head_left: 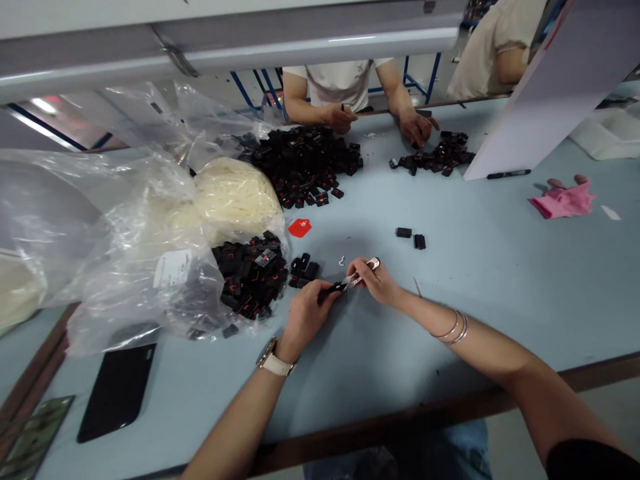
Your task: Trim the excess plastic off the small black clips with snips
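Left hand [307, 317]: its grip is pinching a small black part [339, 287] between thumb and fingers, near the centre of the frame and just above the tabletop [500, 280]. A watch [273, 358] is circling the wrist.

Right hand [379, 283]: its grip is closing around a slim metal tool [369, 266], whose tip is meeting the black part. Thin bangles [456, 327] are circling the forearm.

Beside the left hand: a few black pieces [304, 270] are sitting in a cluster; a heap of black pieces [250, 275] is lying at the edge of a clear plastic bag [110, 267], left of centre.

Above the right hand: two loose black pieces [419, 241] are lying near each other.

Upper centre: a red tag [300, 228] is lying below a larger black heap [305, 160]; a co-worker's hands [419, 129] are resting beyond.

Right side: a pink glove [564, 201] is lying flat.

Lower left: a black flat slab [119, 390] is lying on the tabletop.
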`<act>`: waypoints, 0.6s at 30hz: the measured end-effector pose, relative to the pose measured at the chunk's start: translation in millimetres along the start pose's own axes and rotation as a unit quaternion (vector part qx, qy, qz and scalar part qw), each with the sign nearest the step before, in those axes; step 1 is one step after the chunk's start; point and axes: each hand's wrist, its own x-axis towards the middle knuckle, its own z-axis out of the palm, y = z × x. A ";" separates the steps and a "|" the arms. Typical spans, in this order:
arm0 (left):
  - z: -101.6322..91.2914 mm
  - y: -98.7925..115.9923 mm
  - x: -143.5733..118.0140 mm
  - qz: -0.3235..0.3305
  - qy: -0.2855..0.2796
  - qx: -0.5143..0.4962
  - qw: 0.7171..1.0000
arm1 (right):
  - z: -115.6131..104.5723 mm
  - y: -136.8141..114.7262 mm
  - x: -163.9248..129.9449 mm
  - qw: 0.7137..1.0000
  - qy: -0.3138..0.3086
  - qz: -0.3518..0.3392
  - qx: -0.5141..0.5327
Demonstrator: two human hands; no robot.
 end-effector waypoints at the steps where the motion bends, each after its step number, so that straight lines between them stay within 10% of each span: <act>1: 0.3 -0.7 -0.2 0.001 0.002 -0.001 1.000 | 0.0 -0.1 -0.3 1.000 -0.003 -0.002 -0.006; 18: 1.8 -1.9 -0.7 0.000 0.004 0.004 1.000 | 0.4 7.5 -2.2 0.992 -0.016 -0.055 -0.108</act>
